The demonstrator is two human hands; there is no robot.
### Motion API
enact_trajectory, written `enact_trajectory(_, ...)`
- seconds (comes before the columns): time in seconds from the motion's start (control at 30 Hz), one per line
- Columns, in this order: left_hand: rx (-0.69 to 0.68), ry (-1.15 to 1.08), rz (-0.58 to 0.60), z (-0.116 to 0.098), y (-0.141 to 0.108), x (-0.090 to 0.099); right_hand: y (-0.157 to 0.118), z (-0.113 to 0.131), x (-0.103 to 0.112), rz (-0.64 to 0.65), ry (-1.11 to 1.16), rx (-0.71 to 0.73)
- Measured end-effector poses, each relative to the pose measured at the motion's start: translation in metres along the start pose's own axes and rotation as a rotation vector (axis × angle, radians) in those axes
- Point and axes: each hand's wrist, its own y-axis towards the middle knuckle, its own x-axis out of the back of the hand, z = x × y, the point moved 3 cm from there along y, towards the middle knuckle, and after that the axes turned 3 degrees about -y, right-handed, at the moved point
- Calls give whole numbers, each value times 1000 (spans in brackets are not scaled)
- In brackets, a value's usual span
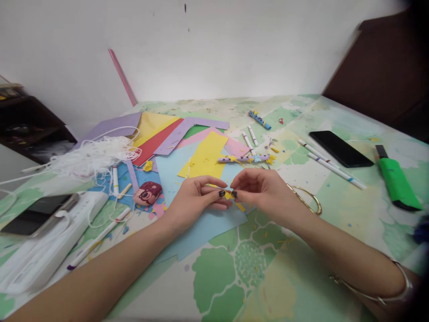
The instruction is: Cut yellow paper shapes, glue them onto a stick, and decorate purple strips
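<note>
Your left hand (197, 197) and right hand (263, 190) meet at mid-table, their tips nearly touching, with the yellow piece (228, 195) between them. It sits just right of your left thumb's dark nail and just left of your right thumb's. Each hand pinches an edge of it; the far side of both grips is partly hidden, and the piece is too small for you to read its exact shape. Your left hand's lower fingers curl beneath it.

You hold it above the blue paper (208, 232), with a yellow scrap (240, 206) near your right hand's underside. Just beyond your fingers lie the yellow paper (208, 154) and the spotted purple roll (244, 159), which carries small yellow shapes. Farther back is the blue roll (259, 120). To the left of your left hand sit the red case (147, 193) and the tangled white cord (100, 154); well to your right hand's right lies the black phone (342, 148).
</note>
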Motion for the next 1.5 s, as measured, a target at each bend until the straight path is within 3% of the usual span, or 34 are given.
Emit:
enact_trajectory(0.17,78,-211,19,9,0,-4,0,-3,-1,-31,-40,12)
enact_trajectory(0.33,71,-303,43,8,-3,-9,1,-5,2,-57,-116,20)
enact_trajectory(0.53,88,-330,59,9,-5,-13,1,-5,0,-38,-141,26)
enact_trajectory(1.03,56,-289,48,13,-5,-17,-5,3,-3,-160,-338,74)
enact_trajectory(1.5,60,-277,-64,12,-5,-16,-8,4,-5,-202,-354,89)
